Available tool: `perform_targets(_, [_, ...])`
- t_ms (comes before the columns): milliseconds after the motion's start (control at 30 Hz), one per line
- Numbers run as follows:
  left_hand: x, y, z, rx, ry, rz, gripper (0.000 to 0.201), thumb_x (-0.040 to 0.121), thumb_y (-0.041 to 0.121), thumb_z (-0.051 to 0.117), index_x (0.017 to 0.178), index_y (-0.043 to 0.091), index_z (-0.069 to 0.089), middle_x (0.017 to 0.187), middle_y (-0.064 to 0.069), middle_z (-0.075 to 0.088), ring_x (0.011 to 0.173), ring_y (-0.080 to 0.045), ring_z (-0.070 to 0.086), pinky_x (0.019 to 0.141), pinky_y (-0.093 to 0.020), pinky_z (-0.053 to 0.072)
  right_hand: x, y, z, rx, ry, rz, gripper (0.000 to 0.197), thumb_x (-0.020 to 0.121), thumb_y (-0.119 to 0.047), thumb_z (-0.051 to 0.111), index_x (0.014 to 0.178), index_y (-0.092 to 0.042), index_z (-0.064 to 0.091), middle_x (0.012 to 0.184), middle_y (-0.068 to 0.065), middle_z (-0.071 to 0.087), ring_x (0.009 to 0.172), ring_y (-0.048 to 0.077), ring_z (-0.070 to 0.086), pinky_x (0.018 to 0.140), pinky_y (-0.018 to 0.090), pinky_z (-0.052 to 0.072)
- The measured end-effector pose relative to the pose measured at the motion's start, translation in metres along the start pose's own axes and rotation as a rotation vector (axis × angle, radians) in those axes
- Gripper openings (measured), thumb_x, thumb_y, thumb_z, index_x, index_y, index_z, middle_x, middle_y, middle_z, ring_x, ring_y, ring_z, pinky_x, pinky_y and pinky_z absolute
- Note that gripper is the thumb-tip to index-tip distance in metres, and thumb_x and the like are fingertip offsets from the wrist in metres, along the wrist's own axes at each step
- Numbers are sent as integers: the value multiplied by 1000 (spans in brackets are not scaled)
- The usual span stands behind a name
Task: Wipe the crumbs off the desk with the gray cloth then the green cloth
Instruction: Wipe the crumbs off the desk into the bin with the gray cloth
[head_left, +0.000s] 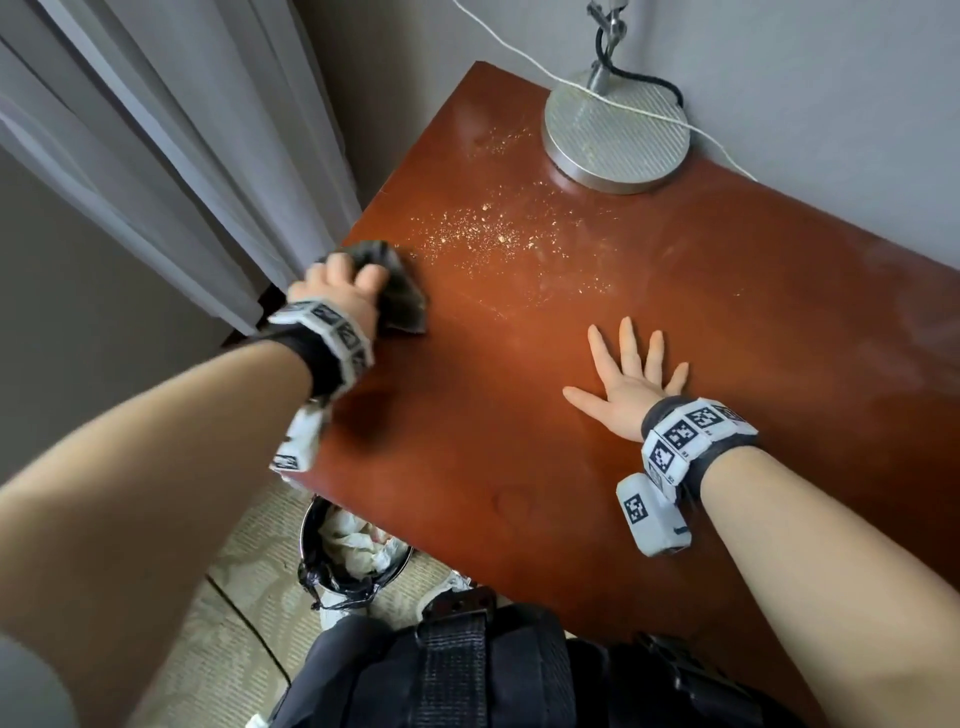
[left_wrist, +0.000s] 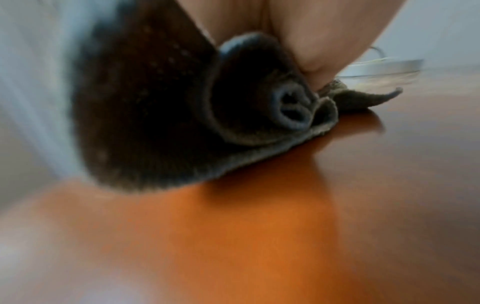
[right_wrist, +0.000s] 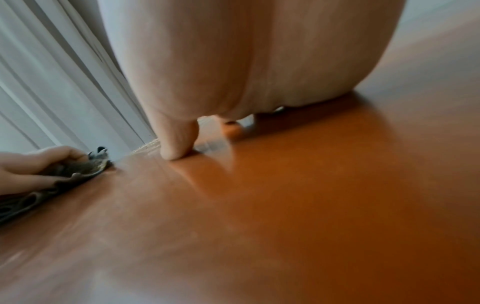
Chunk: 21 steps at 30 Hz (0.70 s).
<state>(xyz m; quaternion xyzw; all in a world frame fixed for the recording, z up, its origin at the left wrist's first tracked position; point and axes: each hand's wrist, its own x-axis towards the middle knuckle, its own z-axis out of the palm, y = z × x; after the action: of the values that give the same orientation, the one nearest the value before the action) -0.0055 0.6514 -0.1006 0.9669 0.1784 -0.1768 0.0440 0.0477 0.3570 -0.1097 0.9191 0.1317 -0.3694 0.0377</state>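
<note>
My left hand (head_left: 343, 283) grips the bunched gray cloth (head_left: 402, 299) at the left edge of the reddish-brown desk (head_left: 519, 441), with the cloth touching the wood. The left wrist view shows the same cloth (left_wrist: 182, 115) rolled under my fingers (left_wrist: 319, 51). Pale crumbs (head_left: 493, 236) are scattered just right of the cloth, toward the lamp. My right hand (head_left: 628, 374) lies flat on the desk with its fingers spread, right of the cloth and nearer to me than the crumbs. In the right wrist view its thumb (right_wrist: 176, 144) presses the wood. No green cloth is in view.
A round metal lamp base (head_left: 615, 137) with a black cord and a white cable (head_left: 519, 57) stands at the desk's far edge. White curtains (head_left: 171, 156) hang left of the desk. A bin (head_left: 353, 556) with crumpled paper sits on the floor below the desk's near left corner.
</note>
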Motion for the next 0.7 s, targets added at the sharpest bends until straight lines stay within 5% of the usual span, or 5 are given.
perform_targets(133, [-6, -7, -5, -103, 37, -94, 46, 92, 27, 52, 134, 21, 36, 133, -14, 32, 122, -37, 35, 99, -49, 35, 1, 1, -1, 5, -18, 3, 77, 88, -66, 27, 143, -40, -21, 150, -2, -36, 139, 33, -29, 110, 60, -10])
perform_targets(267, [-33, 42, 5, -154, 215, 339, 59, 76, 22, 73, 130, 23, 47, 131, -16, 44, 118, -39, 44, 92, -49, 40, 7, 9, -27, 160, 33, -13, 74, 92, -58, 34, 147, -36, -10, 156, -3, -20, 144, 28, -18, 114, 55, -3])
perform_targets(367, [-39, 68, 16, 87, 23, 469, 76, 86, 46, 57, 145, 44, 9, 155, -5, 5, 143, -31, 5, 112, -49, 15, 19, 17, -47, 224, 108, 69, 72, 92, -56, 34, 149, -33, -4, 158, -1, -12, 145, 27, -13, 116, 51, 0])
perform_targets(433, [-32, 76, 18, 206, -113, 490, 73, 90, 58, 39, 141, 50, -13, 154, 3, -23, 142, -29, -19, 114, -49, -4, 27, 17, -47, 148, 85, 104, 73, 92, -58, 32, 148, -32, -7, 157, 0, -17, 144, 28, -16, 116, 51, -1])
perform_targets(700, [-14, 86, 28, 234, -131, 450, 62, 94, 55, 30, 144, 48, -7, 154, 5, -25, 140, -34, -23, 114, -54, -5, 36, 15, -37, 56, 41, 123, 76, 92, -62, 20, 146, -28, -21, 153, 4, -30, 141, 30, -25, 115, 53, -8])
